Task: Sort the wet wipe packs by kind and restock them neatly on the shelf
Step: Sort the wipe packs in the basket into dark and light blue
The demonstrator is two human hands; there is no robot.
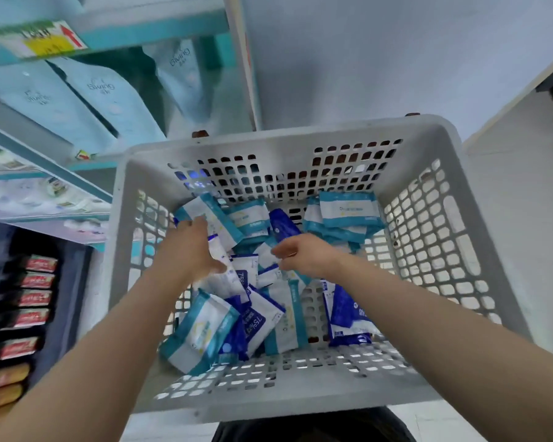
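A white perforated basket [444, 282] stands in front of me, holding several wet wipe packs of two kinds: teal-and-white packs [348, 208] and dark-blue-and-white packs [345, 314]. Both my arms reach down into it. My left hand [189, 247] grips a teal-and-white pack [209, 215] near the basket's left wall. My right hand [300, 253] has its fingers curled over the middle of the pile, pinching a small white pack [268, 260]. A neat stack of teal packs lies at the far right of the basket.
Shelves [39, 164] rise on the left, with large pale-blue bags [109, 100] on the upper level and red and orange packets [35, 279] lower down. A white wall lies beyond the basket, and a white panel [517, 193] stands to the right.
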